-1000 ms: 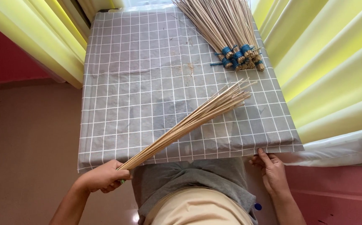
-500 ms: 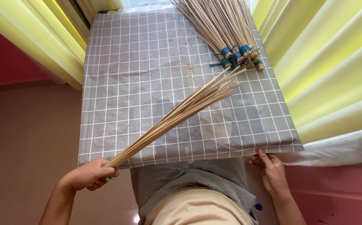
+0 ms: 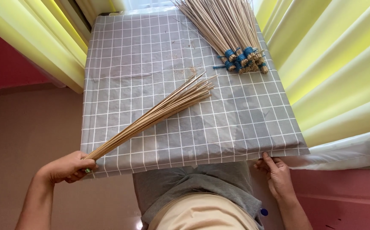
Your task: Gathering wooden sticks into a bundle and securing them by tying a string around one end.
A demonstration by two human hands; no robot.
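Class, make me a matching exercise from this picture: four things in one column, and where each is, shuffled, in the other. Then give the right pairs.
Things:
1. left hand
2. right hand
3. tied stick bundles
4. curtain

Places:
A. far right part of the table
B. gripping the loose bunch of sticks at its near end
C. hanging on both sides of the table
D. at the near edge of the checked tablecloth

Pairs: 1-B, 2-D, 3-A, 4-C

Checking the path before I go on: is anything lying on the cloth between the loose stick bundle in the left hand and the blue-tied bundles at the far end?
Nothing visible: only bare grey checked cloth separates the loose stick bundle, held by the left hand, from the blue-tied bundles.
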